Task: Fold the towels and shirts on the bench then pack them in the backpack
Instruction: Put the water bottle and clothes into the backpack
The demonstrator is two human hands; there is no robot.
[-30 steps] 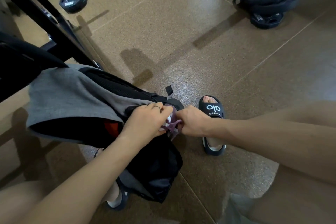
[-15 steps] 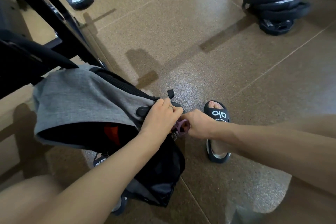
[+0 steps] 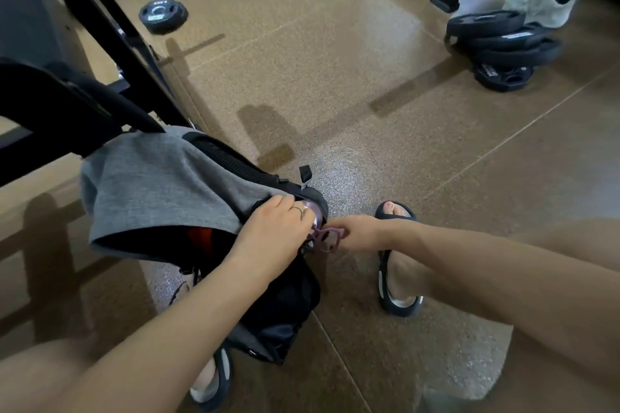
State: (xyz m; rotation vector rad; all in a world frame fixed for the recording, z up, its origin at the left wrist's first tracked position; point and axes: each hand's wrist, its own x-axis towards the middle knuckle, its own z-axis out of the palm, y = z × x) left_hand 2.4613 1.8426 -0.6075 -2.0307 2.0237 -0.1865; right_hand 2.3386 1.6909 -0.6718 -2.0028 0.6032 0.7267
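Gripping grey woven backpack [image 3: 161, 191], both hands pinch purple plastic charm [image 3: 325, 238].

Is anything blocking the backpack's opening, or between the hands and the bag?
Nothing visible does. The left hand already grips the backpack at its top, the right hand pinches the purple tag, and the opening shows something orange inside.

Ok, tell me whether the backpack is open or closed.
Open. The backpack gapes along its lower edge, a dark interior with something orange showing. Both hands meet at a purple charm near its end.
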